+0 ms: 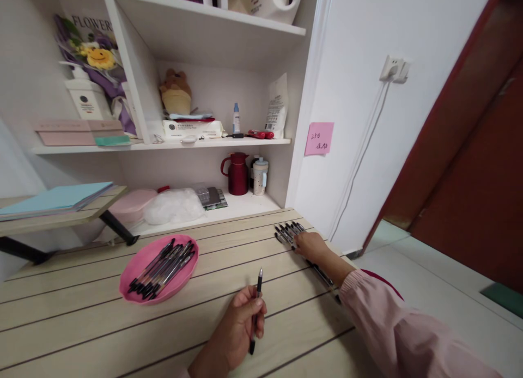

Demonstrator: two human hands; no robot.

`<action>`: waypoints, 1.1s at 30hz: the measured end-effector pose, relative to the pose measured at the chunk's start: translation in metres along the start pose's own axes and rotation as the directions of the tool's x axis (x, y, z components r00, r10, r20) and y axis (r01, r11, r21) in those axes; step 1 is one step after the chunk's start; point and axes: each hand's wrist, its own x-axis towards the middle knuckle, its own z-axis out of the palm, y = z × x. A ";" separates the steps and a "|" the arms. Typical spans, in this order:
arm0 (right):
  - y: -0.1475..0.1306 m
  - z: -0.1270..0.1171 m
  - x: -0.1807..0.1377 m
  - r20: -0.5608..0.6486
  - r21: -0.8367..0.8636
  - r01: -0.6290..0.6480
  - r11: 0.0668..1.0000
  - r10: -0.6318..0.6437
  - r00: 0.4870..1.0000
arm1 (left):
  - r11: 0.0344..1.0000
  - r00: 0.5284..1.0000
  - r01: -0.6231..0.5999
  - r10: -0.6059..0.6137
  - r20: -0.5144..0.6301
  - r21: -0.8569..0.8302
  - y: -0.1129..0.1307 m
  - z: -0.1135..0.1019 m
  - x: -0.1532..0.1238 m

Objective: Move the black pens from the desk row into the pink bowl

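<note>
My left hand [240,324] is closed around a pen [259,284], held nearly upright with its bare writing tip pointing up and its black end down. Towards the right edge of the table, my right hand [312,247] reaches over a row of pens [286,232] lying side by side. Its fingers are bent together at the row's near side, and what they pinch is hidden. More dark pen parts show under the right wrist. On the left, a pink oval basket [195,258] holds several black-ended pens [163,269].
The striped wooden table [220,247] meets a white shelf unit [261,201] with a red jug [238,174] and a cup [260,176]. A small raised stand [87,209] carries blue-covered papers [57,198]. A pink note [319,138] sticks to the wall.
</note>
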 end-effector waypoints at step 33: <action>0.026 0.009 -0.002 -0.037 -0.010 -0.009 1.000 0.008 0.999 | 1.000 0.999 -0.010 0.010 0.034 -0.008 -0.002 -0.004 0.005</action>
